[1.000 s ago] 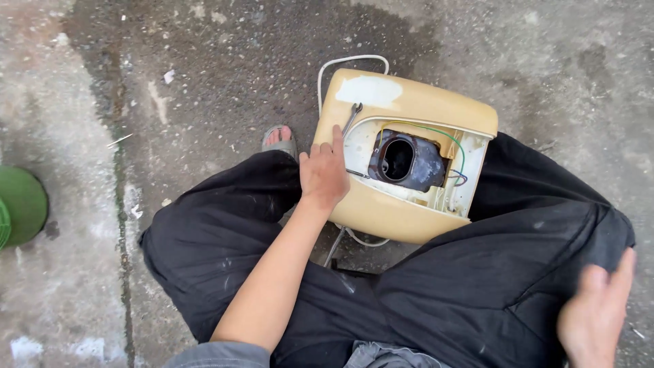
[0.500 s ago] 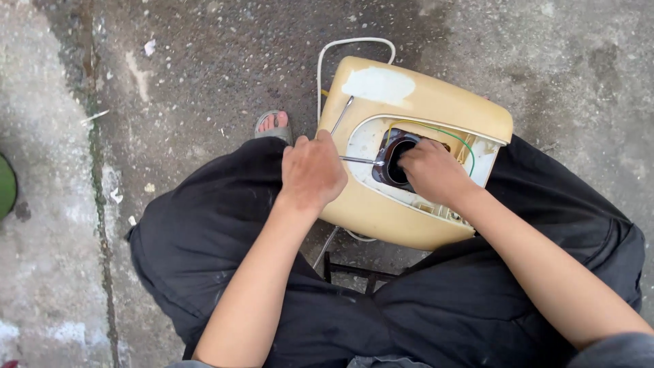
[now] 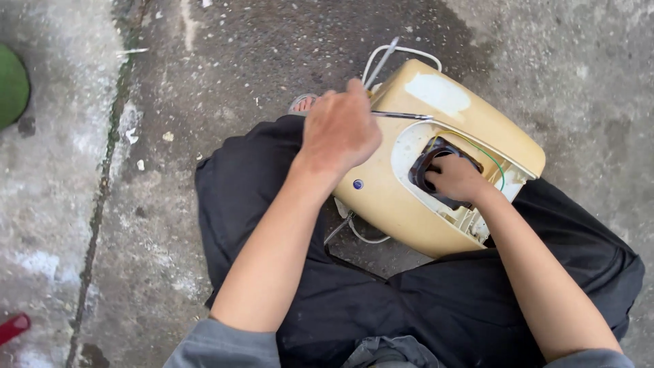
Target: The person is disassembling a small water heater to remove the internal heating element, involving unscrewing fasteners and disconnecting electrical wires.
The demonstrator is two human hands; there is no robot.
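A cream plastic appliance casing rests tilted on the ground between my legs in black trousers. Its cut-out shows a dark round part and thin green and yellow wires. My right hand is inside that cut-out, fingers curled on the dark part. My left hand hovers over the casing's left edge, closed on a thin metal tool with two long arms, one lying across the casing, the other pointing up and away.
A white cable loops on the concrete behind the casing and trails out below it. My toes show beside the left hand. A green object sits at the left edge, a red one at bottom left.
My right hand came from my right knee into the casing's cut-out and now grips the dark part. My left hand rose off the casing's edge with the metal tool.
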